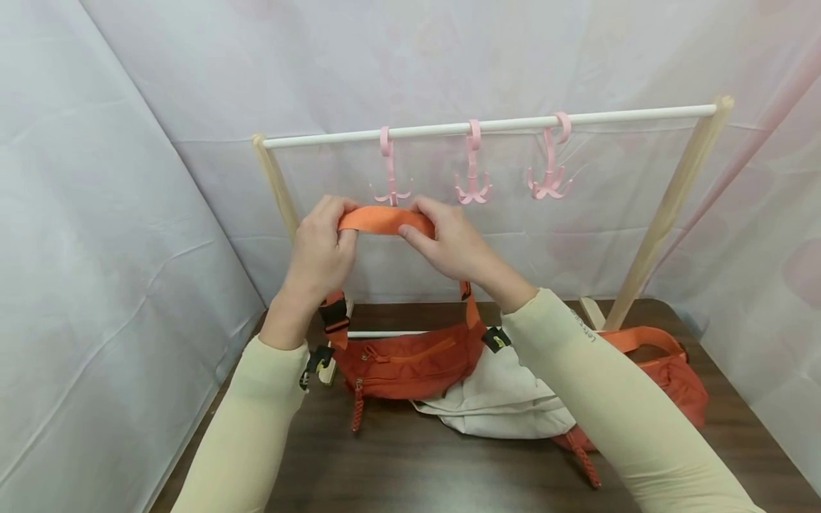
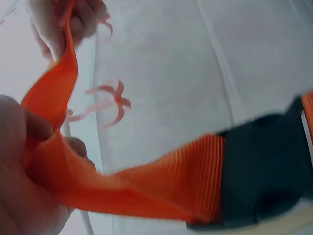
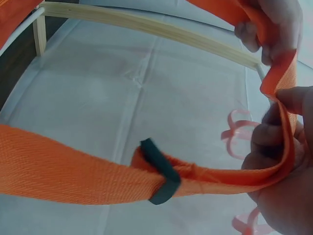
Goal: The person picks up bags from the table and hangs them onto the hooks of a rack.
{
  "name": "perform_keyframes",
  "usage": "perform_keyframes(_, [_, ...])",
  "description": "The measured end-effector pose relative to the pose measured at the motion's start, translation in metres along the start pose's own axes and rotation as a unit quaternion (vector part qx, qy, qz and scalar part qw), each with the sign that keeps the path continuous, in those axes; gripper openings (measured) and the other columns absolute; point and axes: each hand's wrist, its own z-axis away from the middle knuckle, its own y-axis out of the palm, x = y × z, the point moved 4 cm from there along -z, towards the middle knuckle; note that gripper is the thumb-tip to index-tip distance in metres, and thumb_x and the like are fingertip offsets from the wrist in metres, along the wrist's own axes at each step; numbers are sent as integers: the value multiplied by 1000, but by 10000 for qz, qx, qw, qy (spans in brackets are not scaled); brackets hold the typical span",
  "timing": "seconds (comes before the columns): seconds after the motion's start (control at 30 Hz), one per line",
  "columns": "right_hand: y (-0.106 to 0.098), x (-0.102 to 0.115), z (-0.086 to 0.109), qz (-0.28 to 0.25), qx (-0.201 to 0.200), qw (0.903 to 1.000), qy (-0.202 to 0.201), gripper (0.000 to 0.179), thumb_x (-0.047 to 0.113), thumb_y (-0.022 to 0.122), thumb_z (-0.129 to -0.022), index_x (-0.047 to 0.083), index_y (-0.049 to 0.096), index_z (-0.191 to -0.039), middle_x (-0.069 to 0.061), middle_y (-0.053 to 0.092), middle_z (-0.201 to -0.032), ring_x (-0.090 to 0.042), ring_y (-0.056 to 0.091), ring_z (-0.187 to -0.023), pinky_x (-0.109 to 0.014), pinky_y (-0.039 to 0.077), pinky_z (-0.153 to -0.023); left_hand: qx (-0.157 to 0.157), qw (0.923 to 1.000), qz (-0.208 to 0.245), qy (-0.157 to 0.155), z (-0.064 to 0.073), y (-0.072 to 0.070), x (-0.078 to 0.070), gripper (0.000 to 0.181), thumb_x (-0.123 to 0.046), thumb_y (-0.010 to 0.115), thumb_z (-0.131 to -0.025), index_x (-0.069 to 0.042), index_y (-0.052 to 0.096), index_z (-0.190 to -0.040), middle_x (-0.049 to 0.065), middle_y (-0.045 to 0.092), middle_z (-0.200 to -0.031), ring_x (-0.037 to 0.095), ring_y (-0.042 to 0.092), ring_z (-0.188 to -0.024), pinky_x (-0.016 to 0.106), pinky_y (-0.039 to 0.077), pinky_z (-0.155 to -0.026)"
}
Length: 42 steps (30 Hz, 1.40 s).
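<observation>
- The left grip (image 1: 323,246) is holding the orange strap (image 1: 385,219), its fingers curling around the webbing.
- The right grip (image 1: 452,239) is pinching the same strap just beside it, with the thumb lying along the near face; a short stretch of webbing is running between the two.
- The red waist bag (image 1: 410,367) is hanging from this strap below both arms, its braided zip pull (image 1: 357,413) dangling at the left; whether its underside is touching anything, I cannot tell.
- A black buckle (image 1: 335,315) is sitting on the strap's left side.
- Three pink hooks are hanging from the white rod (image 1: 641,115): the left hook (image 1: 390,171), the middle hook (image 1: 472,164) and the right hook (image 1: 549,164). In the head view the strap is showing just below the left one; I cannot tell whether they are touching.
- An off-white cloth item (image 1: 513,406) is lying on the brown tabletop (image 1: 417,474), partly behind the waist bag.
- A second red bag (image 1: 683,388) is resting at the right, the right sleeve (image 1: 616,399) partly covering it.
</observation>
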Motion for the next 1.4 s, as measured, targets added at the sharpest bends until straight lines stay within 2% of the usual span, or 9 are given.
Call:
perform_keyframes(0.23, [-4,4,-2,136,-239,9988,-416,10,16,69,-104,8,69,-110,-4,53,-76,-21,43,-64,-35,36,-62,785,9967,155,-115,2,-5,3,42,-42,61,-103,-5,71,-120,10,53,-95,24,47,-79,40,38,-70])
perform_keyframes(0.37, [-4,7,-2,211,-300,9971,-666,7,13,69,-104,8,70,-109,-4,50,-75,-20,42,-64,-35,35,-61,1296,9900,350,-429,-1,-7,5,46,-40,59,-108,-2,67,-133,12,57,-106,27,52,-89,42,42,-76])
perform_keyframes(0.47, [-5,9,-3,296,-354,9954,-843,7,11,69,-103,7,69,-109,-3,51,-76,-20,42,-67,-35,34,-63,1494,9857,486,-615,-2,-8,9,40,-38,63,-108,-4,68,-128,11,57,-106,27,53,-89,42,44,-75])
perform_keyframes(0.6, [-5,12,-5,395,-355,9938,-981,14,12,71,-102,7,71,-116,-3,66,-90,-20,49,-74,-36,38,-68,1356,9864,695,-609,-3,-10,10,31,-34,70,-105,-6,70,-118,9,58,-100,26,53,-83,40,44,-70])
perform_keyframes(0.77, [-5,13,-5,441,-113,9961,-753,39,24,81,-97,10,70,-132,-1,73,-113,-18,55,-80,-35,44,-70,1208,9877,874,-479,-3,-10,7,30,-30,75,-102,-8,72,-121,7,62,-102,24,55,-82,37,45,-69])
perform_keyframes(0.97, [-5,12,-3,533,98,9965,-630,42,32,85,-94,13,70,-128,1,69,-104,-19,53,-75,-35,44,-67,1317,9866,928,-259,-2,-8,6,40,-27,90,-89,-10,72,-121,3,64,-107,22,55,-84,37,45,-69])
perform_keyframes(1.17, [-4,14,-3,784,152,9926,-917,53,35,81,-97,9,64,-140,-3,68,-125,-17,58,-85,-34,47,-72,998,9937,446,233,-4,-8,5,18,-23,79,-98,-6,77,-103,5,61,-87,22,48,-76,37,38,-68])
perform_keyframes(1.3, [-6,15,-4,761,51,9920,-1011,38,28,73,-104,5,65,-132,-4,67,-103,-19,52,-75,-35,43,-67,773,9953,384,438,-7,-7,5,17,-21,76,-100,-5,78,-100,6,62,-80,21,47,-69,37,37,-64])
perform_keyframes(1.4, [-10,17,-7,709,-152,9923,-999,22,20,69,-106,1,65,-117,-5,55,-83,-23,44,-69,-36,37,-65,664,9954,331,603,-10,-8,5,16,-19,75,-100,-3,77,-106,6,62,-79,21,48,-68,36,38,-63])
